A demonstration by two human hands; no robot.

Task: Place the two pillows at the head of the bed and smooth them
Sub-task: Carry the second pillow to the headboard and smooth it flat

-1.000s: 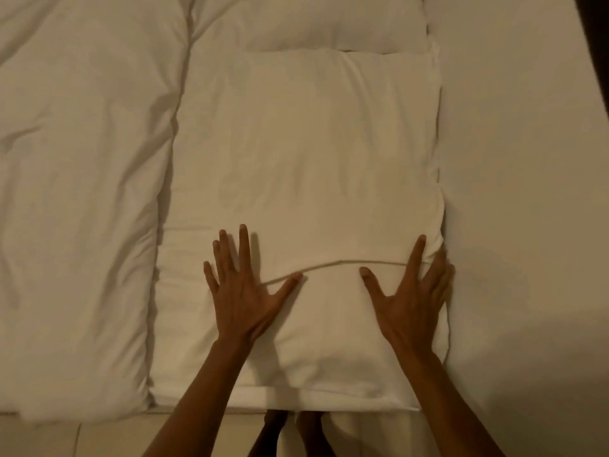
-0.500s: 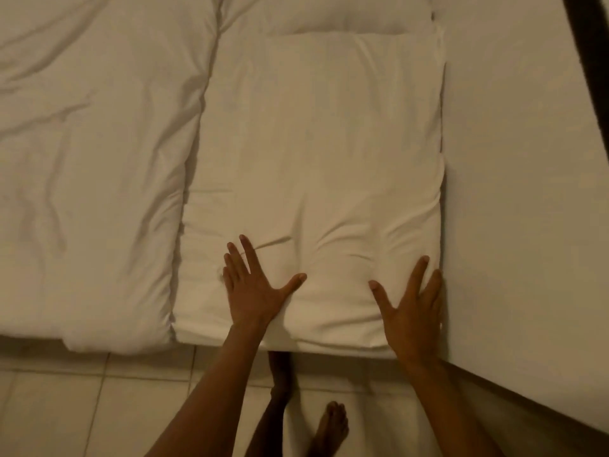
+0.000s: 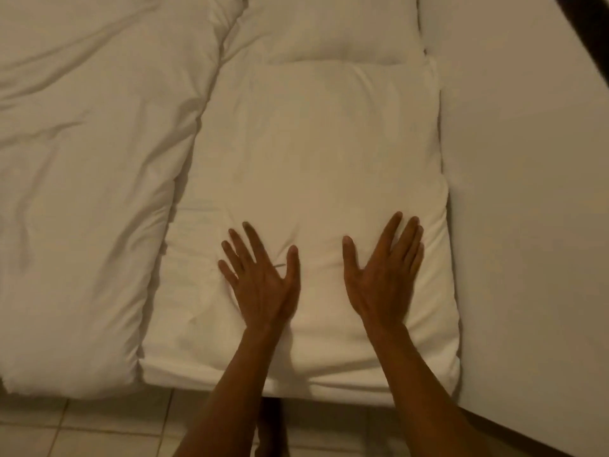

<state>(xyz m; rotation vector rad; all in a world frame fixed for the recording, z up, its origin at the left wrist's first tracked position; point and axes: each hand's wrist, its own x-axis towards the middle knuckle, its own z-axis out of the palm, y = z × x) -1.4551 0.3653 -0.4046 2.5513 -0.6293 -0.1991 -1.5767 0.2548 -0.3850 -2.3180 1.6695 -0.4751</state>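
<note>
Two hands flat on the near pillow (image 3: 316, 179), centre frame: your left hand (image 3: 260, 285) has fingers spread, your right hand (image 3: 384, 275) has fingers close together with the thumb out, both palms down, gripping nothing. Versus half a second ago, both hands have slid up-frame from the pillow's near edge toward its middle and moved closer together; the creases that sat between them are mostly gone, only faint wrinkles left by the left hand. Reads as a smoothing stroke in progress, lower part about done, upper part looks flat already. Second pillow (image 3: 329, 31) sits at top centre, touching the first, partly tucked behind it and cut by the top edge, so can't judge its surface. Duvet (image 3: 92, 179) fills the left, bare sheet (image 3: 527, 192) the right. Dim light, fine wrinkles hard to make out. Tiled floor (image 3: 99, 430) at bottom.
</note>
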